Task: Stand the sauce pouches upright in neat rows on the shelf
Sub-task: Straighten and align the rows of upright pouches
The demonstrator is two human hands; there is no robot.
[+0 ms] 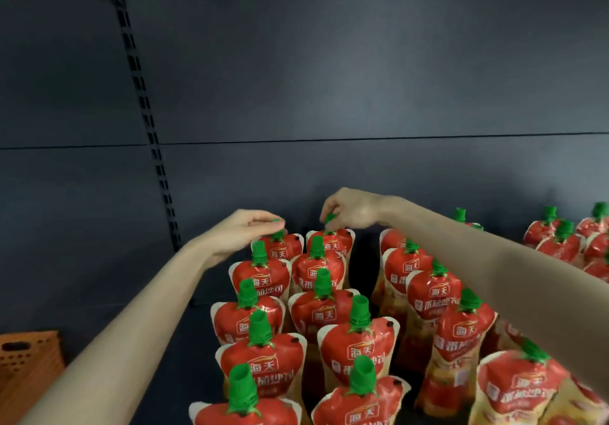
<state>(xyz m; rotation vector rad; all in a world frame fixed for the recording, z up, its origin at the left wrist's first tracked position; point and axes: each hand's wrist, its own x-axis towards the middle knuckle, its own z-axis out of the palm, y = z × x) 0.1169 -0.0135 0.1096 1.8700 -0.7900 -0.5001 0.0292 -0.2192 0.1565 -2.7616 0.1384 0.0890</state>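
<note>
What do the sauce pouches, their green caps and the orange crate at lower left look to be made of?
The pouches: flexible plastic or foil laminate film, glossy; highlights and creases show on the printed red faces. The caps: rigid moulded plastic, matte green, with ribbed bases. The crate: probably moulded plastic, matte orange, with punched holes and a handle slot, though blurred.

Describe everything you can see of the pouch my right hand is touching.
It is a glossy red tomato-printed sauce pouch with cream edges and a green spout cap. It stands upright at the back of the second row from the left. The right hand pinches its cap; the red pouch in front hides its lower half.
</note>
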